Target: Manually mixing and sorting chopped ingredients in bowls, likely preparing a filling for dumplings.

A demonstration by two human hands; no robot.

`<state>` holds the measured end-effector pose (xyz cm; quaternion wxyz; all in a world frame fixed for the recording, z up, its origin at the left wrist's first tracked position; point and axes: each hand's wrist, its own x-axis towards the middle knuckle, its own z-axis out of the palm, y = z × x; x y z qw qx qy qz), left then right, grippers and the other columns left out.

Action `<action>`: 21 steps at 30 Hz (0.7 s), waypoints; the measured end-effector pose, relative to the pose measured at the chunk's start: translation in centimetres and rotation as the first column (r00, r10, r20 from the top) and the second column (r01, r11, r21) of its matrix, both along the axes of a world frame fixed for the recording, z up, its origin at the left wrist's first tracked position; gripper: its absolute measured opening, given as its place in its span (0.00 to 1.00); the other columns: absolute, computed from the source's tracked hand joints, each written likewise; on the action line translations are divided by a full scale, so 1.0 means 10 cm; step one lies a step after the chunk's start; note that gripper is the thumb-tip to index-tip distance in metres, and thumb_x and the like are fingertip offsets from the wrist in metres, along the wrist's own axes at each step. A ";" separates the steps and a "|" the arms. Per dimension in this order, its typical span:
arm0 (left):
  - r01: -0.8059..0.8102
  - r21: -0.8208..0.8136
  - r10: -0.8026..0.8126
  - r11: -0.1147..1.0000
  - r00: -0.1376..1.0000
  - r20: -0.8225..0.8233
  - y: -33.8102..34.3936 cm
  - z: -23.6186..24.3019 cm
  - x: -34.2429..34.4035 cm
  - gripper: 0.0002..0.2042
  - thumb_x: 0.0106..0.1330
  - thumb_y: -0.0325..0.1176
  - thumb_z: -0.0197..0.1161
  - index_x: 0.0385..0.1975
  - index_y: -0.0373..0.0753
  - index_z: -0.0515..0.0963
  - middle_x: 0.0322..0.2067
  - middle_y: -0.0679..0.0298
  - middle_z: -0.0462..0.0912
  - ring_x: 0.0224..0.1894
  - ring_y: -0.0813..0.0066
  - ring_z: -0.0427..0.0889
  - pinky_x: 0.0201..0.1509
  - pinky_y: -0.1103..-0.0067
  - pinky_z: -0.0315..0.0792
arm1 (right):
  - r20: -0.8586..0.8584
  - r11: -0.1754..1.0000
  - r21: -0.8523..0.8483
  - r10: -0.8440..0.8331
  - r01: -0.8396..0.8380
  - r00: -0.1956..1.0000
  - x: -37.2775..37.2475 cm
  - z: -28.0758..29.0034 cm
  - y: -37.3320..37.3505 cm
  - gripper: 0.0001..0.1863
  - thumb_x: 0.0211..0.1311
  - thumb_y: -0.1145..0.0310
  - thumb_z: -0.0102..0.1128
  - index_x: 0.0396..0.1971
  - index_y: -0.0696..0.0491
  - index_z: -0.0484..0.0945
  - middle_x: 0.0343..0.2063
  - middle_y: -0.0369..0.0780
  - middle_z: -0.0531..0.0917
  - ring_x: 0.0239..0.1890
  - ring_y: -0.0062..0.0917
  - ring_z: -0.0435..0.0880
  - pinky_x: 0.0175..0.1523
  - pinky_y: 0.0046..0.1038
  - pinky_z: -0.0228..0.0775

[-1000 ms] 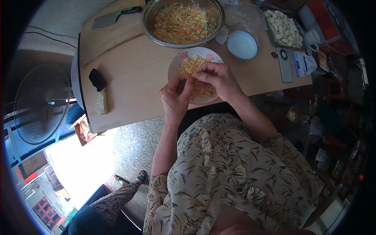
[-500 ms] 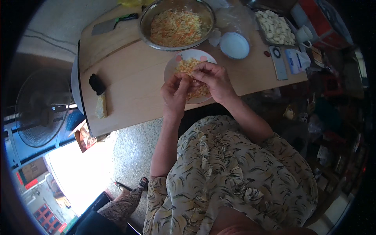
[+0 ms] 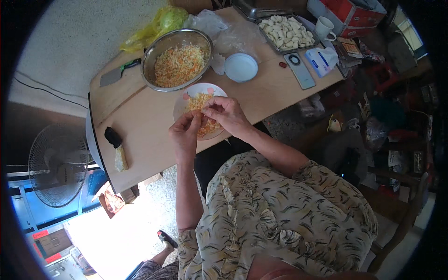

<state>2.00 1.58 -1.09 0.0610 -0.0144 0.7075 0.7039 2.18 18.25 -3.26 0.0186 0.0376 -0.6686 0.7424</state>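
Note:
Both hands meet above a pink-patterned plate (image 3: 179, 103) that holds a chopped orange and pale yellow mixture (image 3: 211, 128). My left hand (image 3: 185, 128) pinches with thumb and forefinger at the plate's left side. Across from it, my right hand (image 3: 226, 113) is closed in a pinch too, its fingertips touching or nearly touching the left ones. Whatever lies between the fingertips is too small and covered to name. Behind the plate stands a large steel bowl (image 3: 145, 74) with more of the chopped mixture (image 3: 181, 65). A shallow white bowl (image 3: 241, 67) is to its right.
A tray (image 3: 310, 45) of white dumplings (image 3: 287, 31) sits at the far right, near a mug (image 3: 324, 29), a phone (image 3: 301, 72) and a tissue pack (image 3: 322, 60). A cleaver (image 3: 112, 77) lies far left, a bagged item (image 3: 120, 158) nearer. Another person's foot (image 3: 166, 239) shows below.
The view has shifted, so the table and hands appear farther left and more of the far side shows. Both hands stay pinched together over the plate.

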 end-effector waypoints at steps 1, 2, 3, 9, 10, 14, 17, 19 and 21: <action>0.005 0.023 -0.006 1.000 1.000 0.011 0.01 0.03 0.01 0.08 0.73 0.27 0.65 0.45 0.29 0.84 0.36 0.62 0.88 0.39 0.80 0.86 0.45 0.83 0.80 | 0.019 1.000 -0.013 -0.012 0.012 1.000 0.00 0.00 0.00 0.05 0.69 0.74 0.65 0.38 0.60 0.82 0.31 0.31 0.84 0.33 0.10 0.80 0.39 0.18 0.76; 0.010 0.046 -0.012 0.999 1.000 0.023 0.03 0.05 0.01 0.08 0.73 0.27 0.65 0.44 0.29 0.84 0.36 0.63 0.88 0.37 0.80 0.86 0.44 0.83 0.80 | 0.013 1.000 -0.019 -0.016 0.016 1.000 0.00 0.01 0.02 0.05 0.69 0.74 0.65 0.38 0.60 0.82 0.31 0.31 0.84 0.33 0.10 0.80 0.39 0.18 0.76; 0.009 0.040 -0.010 0.999 1.000 0.021 0.02 0.01 0.01 0.08 0.73 0.27 0.65 0.44 0.29 0.84 0.36 0.63 0.88 0.37 0.80 0.86 0.44 0.83 0.80 | 0.007 1.000 -0.015 -0.014 0.014 1.000 0.00 0.02 0.01 0.05 0.69 0.73 0.65 0.38 0.60 0.82 0.31 0.31 0.83 0.34 0.10 0.80 0.39 0.18 0.76; 0.010 -0.070 -0.023 0.998 0.983 -0.184 0.10 -0.06 0.00 0.06 0.75 0.26 0.61 0.43 0.29 0.81 0.30 0.65 0.85 0.33 0.84 0.82 0.38 0.83 0.77 | 0.003 0.999 0.044 0.005 -0.005 1.000 -0.07 -0.06 -0.03 0.05 0.70 0.73 0.65 0.38 0.59 0.82 0.32 0.31 0.83 0.35 0.11 0.80 0.40 0.19 0.76; -0.017 -0.110 -0.008 0.994 0.977 -0.215 0.11 -0.07 0.00 0.06 0.75 0.26 0.61 0.42 0.30 0.80 0.30 0.64 0.85 0.32 0.83 0.82 0.38 0.83 0.78 | 0.020 0.998 0.067 0.009 -0.010 1.000 -0.08 -0.07 -0.05 0.05 0.70 0.73 0.64 0.38 0.59 0.82 0.32 0.31 0.83 0.35 0.11 0.80 0.41 0.19 0.77; -0.083 -0.219 0.013 0.972 0.953 -0.302 0.19 -0.14 -0.05 0.05 0.74 0.25 0.60 0.40 0.30 0.79 0.29 0.61 0.85 0.30 0.80 0.83 0.35 0.80 0.78 | 0.003 1.000 0.020 0.001 -0.001 1.000 -0.14 -0.12 -0.05 0.04 0.70 0.74 0.63 0.38 0.60 0.81 0.33 0.32 0.83 0.35 0.11 0.80 0.40 0.19 0.77; -0.078 -0.260 -0.017 0.962 0.939 -0.343 0.17 -0.19 -0.10 0.05 0.73 0.25 0.61 0.40 0.30 0.79 0.28 0.59 0.86 0.30 0.78 0.85 0.34 0.79 0.78 | -0.004 1.000 -0.025 -0.002 0.002 1.000 -0.17 -0.13 -0.04 0.03 0.71 0.76 0.62 0.39 0.60 0.81 0.34 0.33 0.84 0.34 0.12 0.81 0.37 0.17 0.77; -0.067 -0.291 -0.024 0.955 0.954 -0.298 0.17 -0.17 -0.13 0.06 0.74 0.27 0.60 0.41 0.30 0.79 0.28 0.58 0.87 0.31 0.78 0.86 0.33 0.79 0.79 | 0.043 0.999 -0.049 -0.001 0.003 0.999 -0.19 -0.10 -0.03 0.04 0.71 0.76 0.62 0.40 0.60 0.81 0.34 0.33 0.84 0.34 0.12 0.81 0.37 0.17 0.77; -0.050 -0.173 0.012 0.984 0.976 -0.216 0.23 -0.14 -0.11 0.07 0.76 0.28 0.58 0.42 0.29 0.78 0.29 0.59 0.87 0.31 0.78 0.86 0.35 0.78 0.80 | 0.023 1.000 -0.024 0.013 -0.012 1.000 -0.20 -0.10 -0.01 0.03 0.71 0.76 0.62 0.40 0.60 0.81 0.34 0.33 0.84 0.34 0.12 0.80 0.38 0.17 0.77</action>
